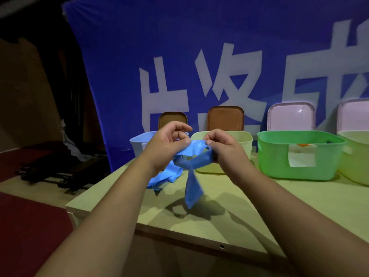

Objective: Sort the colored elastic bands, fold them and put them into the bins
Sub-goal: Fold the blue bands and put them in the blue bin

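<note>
To the left of the green bin (pixel 275 162), above the bench (pixel 229 200), both bare forearms reach forward and the hands meet close together. The left hand (pixel 169 140) is turned palm inward, its thumb and curled fingers pinching the top edge of the blue elastic band (pixel 196 156). The right hand (pixel 223 148), the one nearer the green bin, mirrors it, with the thumb on top and the fingers curled under the band. Each grip is narrow and holds the band. The band is bunched between the hands; one tail hangs straight down, and a looser fold trails below the left wrist, on the side away from the green bin. Whether that fold touches the bench cannot be told. Behind the hands, left of the green bin, stand a pale yellow bin (pixel 242 138) and then a light blue bin (pixel 137 145).
</note>
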The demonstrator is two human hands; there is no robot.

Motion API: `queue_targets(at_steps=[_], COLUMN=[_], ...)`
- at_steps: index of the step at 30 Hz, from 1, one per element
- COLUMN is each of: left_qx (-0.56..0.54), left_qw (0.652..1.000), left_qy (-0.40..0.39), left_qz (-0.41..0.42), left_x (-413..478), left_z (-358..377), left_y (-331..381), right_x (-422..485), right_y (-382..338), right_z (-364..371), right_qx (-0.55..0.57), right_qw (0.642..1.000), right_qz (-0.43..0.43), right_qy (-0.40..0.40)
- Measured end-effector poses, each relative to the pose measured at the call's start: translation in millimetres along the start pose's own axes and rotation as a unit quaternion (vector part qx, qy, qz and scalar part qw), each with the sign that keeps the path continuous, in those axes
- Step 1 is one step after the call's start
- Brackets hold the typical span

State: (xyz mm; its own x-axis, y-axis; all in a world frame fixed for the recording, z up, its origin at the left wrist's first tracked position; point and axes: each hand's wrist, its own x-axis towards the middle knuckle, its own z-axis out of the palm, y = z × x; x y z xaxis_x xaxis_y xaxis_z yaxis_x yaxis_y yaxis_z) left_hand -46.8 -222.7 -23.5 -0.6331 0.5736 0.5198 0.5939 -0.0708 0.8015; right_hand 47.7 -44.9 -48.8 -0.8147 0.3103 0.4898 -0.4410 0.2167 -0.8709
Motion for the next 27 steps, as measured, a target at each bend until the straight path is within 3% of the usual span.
queue_targets(at_steps=[4,7,11,15,17,20,22,24,27], left_qx=[0.087,0.167,0.321,0.441,0.465,0.369,0.239,0.068,-0.148], left_qw=[0.993,0.974,0.923,0.866,0.853,0.902,0.952,0.986,0.982], left_qy=[-0.082,-0.148,-0.202,-0.208,-0.194,-0.165,-0.129,-0.083,-0.044], left_qz=[-0.02,-0.044,-0.064,-0.115,-0.132,-0.152,-0.145,-0.125,-0.106], left_x=[-6.0,-10.9,-17.4,-25.8,-32.8,-46.9,-57.1,-66.0,-75.9], left_z=[-17.4,-30.4,-36.0,-36.1,-37.1,-41.2,-43.9,-43.7,-34.1], left_y=[60.3,98.3,130.8,137.4,132.7,121.8,110.8,95.7,78.9], right_x=[-11.1,-22.3,-37.9,-49.4,-52.5,-55.6,-60.8,-67.8,-72.3], right_y=[-45.1,-73.9,-103.7,-116.1,-116.5,-107.3,-101.2,-94.8,-81.8], right_z=[-13.0,-26.4,-34.4,-32.2,-31.1,-29.8,-30.2,-30.1,-26.2], right_qx=[0.022,-0.068,-0.202,-0.257,-0.259,-0.134,0.003,0.058,0.052], right_qw=[0.996,0.986,0.958,0.938,0.941,0.974,0.984,0.981,0.987], right_qz=[0.055,0.059,0.055,0.068,0.048,0.022,0.04,0.045,0.047], right_qy=[-0.073,-0.139,-0.198,-0.225,-0.213,-0.181,-0.171,-0.181,-0.146])
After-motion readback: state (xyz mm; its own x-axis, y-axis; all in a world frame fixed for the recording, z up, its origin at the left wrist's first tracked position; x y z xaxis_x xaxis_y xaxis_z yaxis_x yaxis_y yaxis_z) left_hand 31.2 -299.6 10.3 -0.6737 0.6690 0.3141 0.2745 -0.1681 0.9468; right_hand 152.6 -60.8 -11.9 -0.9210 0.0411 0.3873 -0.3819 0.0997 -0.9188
